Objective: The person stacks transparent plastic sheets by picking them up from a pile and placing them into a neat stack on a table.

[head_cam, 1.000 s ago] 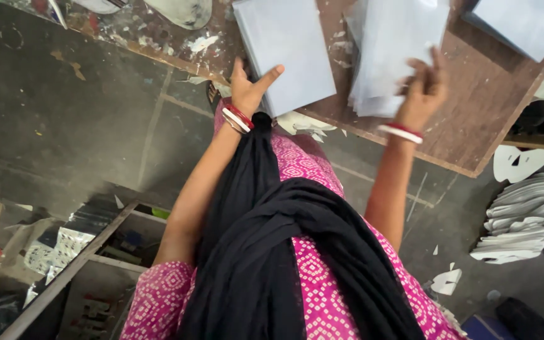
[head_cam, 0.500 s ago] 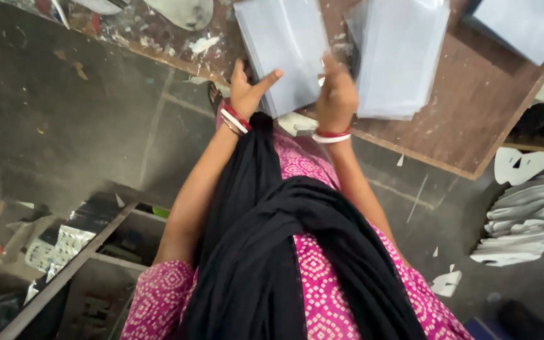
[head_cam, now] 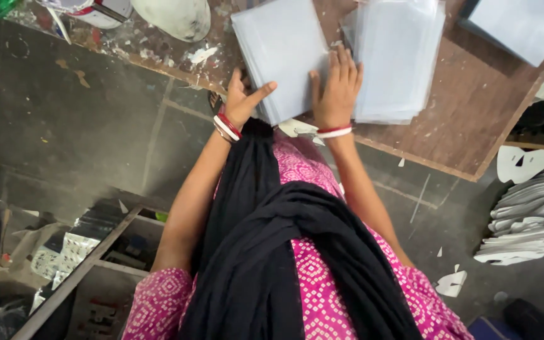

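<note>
So both hands were on the one stack of pale grey sheets [head_cam: 281,53] lying on the wooden table [head_cam: 473,107], at its near edge. The left hand [head_cam: 242,101] had that stack at its lower left corner, thumb stretched out over the top sheet and the rest of the fingers tucked at the edge, so a loose pinch rather than a fist. The right hand [head_cam: 336,88] lay flat on the stack's right side, fingers straight and together, pressing down, not gripping anything.

Progress-wise, I'd say it was mid-way: right beside it sat a second pile of clear sheets [head_cam: 398,60], fanned a bit and touching or nearly touching the first, and another pale sheet [head_cam: 524,25] lay further off at the table's far corner. The stack under the hands looked fairly square, so the squaring-up seemed mostly done; the other piles looked untouched. White cut-out pieces [head_cam: 530,214] lay heaped on the floor.
</note>
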